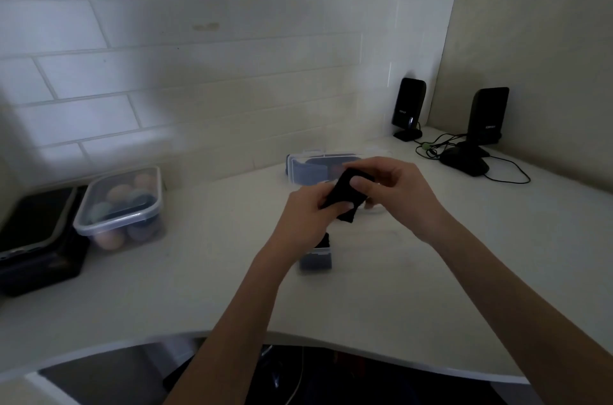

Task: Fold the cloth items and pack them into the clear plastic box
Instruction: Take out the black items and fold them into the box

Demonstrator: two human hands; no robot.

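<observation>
Both hands hold a small black cloth [345, 197] above the white desk, folded into a compact bundle. My left hand [308, 215] pinches its lower left side, and my right hand [394, 189] grips its upper right with the thumb on top. Just behind the hands lies the clear plastic box [305, 169], with blue-grey cloth inside and its far side hidden by my right hand. Below my left wrist a small clear container [315, 260] holds dark cloth.
At the left stands a lidded clear tub [121, 205] of coloured rolled items beside a black device [36, 238]. Two black speakers [408, 107] [487, 116], a black mouse [464, 162] and cables occupy the back right corner. The desk's curved front edge [298, 338] runs below my forearms.
</observation>
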